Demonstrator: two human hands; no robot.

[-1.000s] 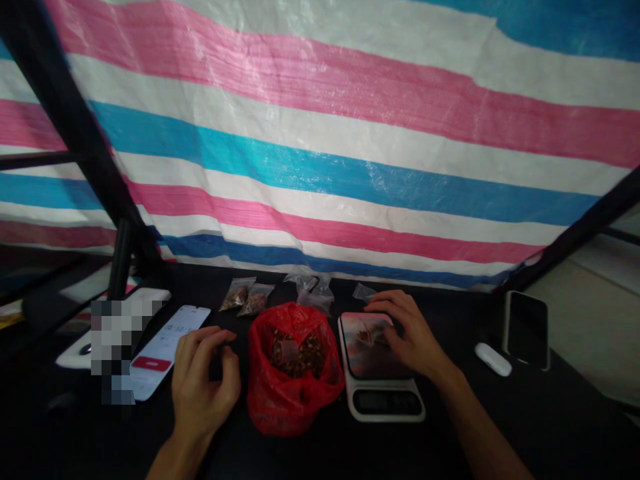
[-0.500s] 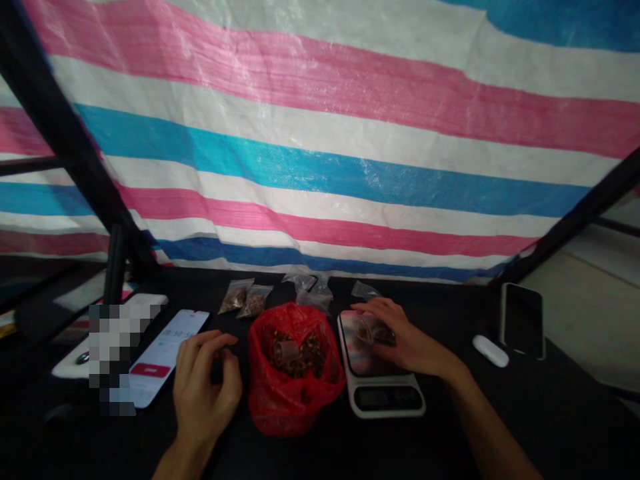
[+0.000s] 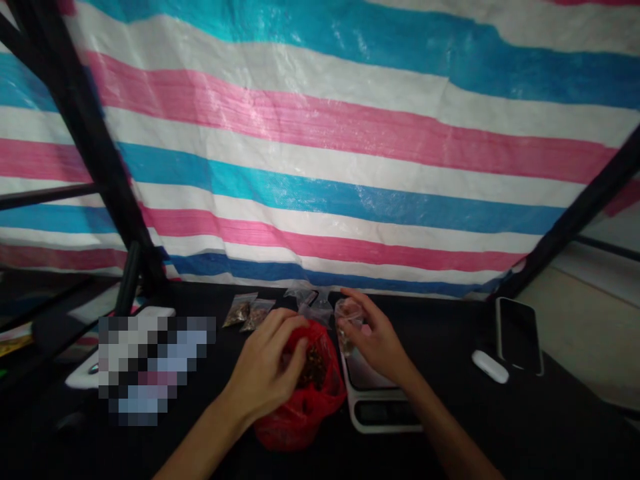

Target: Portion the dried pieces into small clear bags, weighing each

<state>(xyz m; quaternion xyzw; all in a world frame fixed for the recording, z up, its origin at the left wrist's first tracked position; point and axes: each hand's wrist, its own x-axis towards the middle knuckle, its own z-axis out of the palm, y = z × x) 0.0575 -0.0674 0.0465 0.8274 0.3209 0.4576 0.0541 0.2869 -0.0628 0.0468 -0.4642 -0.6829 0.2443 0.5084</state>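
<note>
A red plastic bag (image 3: 300, 427) stands open, with brown, grain-like bits (image 3: 315, 370) inside. My left hand (image 3: 273, 363) is over its left rim, fingers curved and thumb apart from them; the fingertips are partly hidden at the mouth. The small clear cup in the bag is out of sight now. Between the thumb and fingers of my right hand (image 3: 380, 340) is a small clear zip bag (image 3: 345, 320) with some contents low in it. That hand is above a kitchen scale (image 3: 357, 400), whose display and buttons face me.
Two filled zip bags (image 3: 257, 313) lie behind the red bag, beside several clear bags (image 3: 315, 307). At right are a white earbud case (image 3: 490, 367) and a phone (image 3: 520, 333). Blurred-out items lie at left. A striped sheet (image 3: 325, 167) hangs behind the black table.
My right hand has picked the small zip bag up off the scale and holds it more upright. My left hand has moved right, from the table to the red bag's mouth. The view has tilted up slightly.
</note>
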